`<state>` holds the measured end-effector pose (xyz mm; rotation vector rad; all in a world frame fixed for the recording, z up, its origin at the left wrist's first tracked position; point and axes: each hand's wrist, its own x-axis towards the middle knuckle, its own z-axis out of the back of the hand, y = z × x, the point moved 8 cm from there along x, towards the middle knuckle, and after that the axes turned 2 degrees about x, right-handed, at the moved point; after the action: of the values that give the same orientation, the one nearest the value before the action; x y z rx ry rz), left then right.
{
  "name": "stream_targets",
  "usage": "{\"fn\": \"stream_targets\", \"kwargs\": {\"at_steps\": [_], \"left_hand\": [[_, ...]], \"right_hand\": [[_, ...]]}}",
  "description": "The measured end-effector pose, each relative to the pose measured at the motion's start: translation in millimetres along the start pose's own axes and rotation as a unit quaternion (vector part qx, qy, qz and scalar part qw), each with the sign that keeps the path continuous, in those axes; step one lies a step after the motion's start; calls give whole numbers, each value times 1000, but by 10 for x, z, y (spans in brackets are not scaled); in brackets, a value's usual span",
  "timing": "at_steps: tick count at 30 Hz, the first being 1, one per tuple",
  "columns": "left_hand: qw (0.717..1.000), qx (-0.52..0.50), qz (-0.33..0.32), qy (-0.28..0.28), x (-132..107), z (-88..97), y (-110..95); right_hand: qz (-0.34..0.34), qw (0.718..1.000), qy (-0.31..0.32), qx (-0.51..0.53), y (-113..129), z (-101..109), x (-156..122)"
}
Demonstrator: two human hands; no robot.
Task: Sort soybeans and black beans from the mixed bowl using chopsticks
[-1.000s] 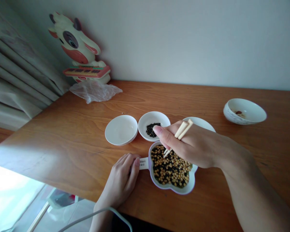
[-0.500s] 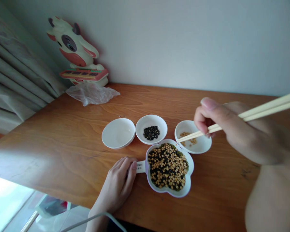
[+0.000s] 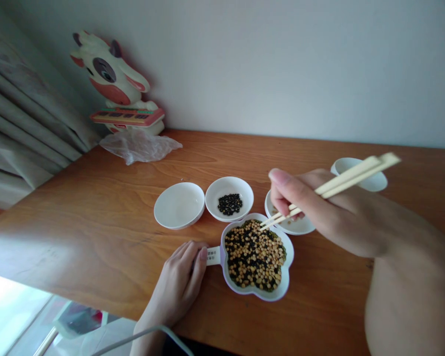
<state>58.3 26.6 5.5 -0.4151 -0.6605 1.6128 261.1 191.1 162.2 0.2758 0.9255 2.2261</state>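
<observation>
My left hand (image 3: 183, 277) is closed around the handle of a flower-shaped white dish (image 3: 222, 267) with a pale purple rim. Mixed black, tan and green beans (image 3: 255, 257) fill this dish. In my right hand (image 3: 311, 202) is a pair of chopsticks (image 3: 341, 183), their tips slightly apart and over the beans near the dish's far edge. Behind the dish, a white bowl (image 3: 213, 190) contains black beans (image 3: 230, 203). My right hand partly covers another white bowl (image 3: 300, 228), where a few tan beans show.
An empty white bowl (image 3: 179, 205) stands at the left of the row. Farther back on the right is another white bowl (image 3: 378, 183), partly behind my right hand. A clear plastic bag (image 3: 141, 147) lies before a cow-shaped toy keyboard (image 3: 128, 116). A cable (image 3: 144, 333) crosses my left forearm.
My right hand has moved left with the chopsticks, whose tips went from the tan-bean bowl to the flower-shaped dish and parted slightly. The far right bowl has come into view.
</observation>
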Motion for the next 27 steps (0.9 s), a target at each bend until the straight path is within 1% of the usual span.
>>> {"fn": "stream_targets", "kwargs": {"at_steps": [4, 7, 12, 20, 27], "left_hand": [[1000, 4, 5, -6, -8, 3, 15], [1000, 4, 8, -4, -4, 0, 19], [1000, 9, 3, -3, 0, 9, 5], [1000, 2, 3, 6, 11, 10, -11], [1000, 3, 4, 8, 11, 6, -9]], "right_hand": [[-4, 998, 46, -30, 49, -244, 135], [-14, 997, 73, -30, 19, -339, 200], [-30, 995, 85, -29, -50, -357, 224], [-25, 995, 90, -25, -25, -379, 246], [3, 996, 93, -11, 36, -413, 272]]}}
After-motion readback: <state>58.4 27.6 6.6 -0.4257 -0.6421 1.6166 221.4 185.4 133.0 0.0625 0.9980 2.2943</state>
